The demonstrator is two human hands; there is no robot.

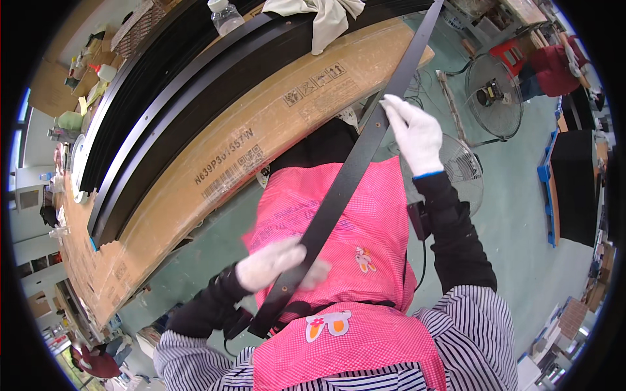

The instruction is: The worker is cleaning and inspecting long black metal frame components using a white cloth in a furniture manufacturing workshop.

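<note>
Fingers (297, 247) of the left hand (268, 264) clasp the black strip (347, 176); whether those of the right hand (418, 138) grip is unclear, and slackness could drop it.

A: Finish of the long black strip (343, 182)?

B: Matt, smooth; metal or plastic cannot be determined.

A: At the strip?

B: Left glove (268, 264) and right glove (419, 135): white matt cloth. Beneath it, pink apron (375, 221): creased cloth.

A: Left of the strip?

B: Cardboard (264, 114): brown, mostly dull. Curved panels (189, 107): smooth, low sheen. Bottle (227, 19): clear glossy plastic. Draped fabric (323, 26): matt, wrinkled.
</note>
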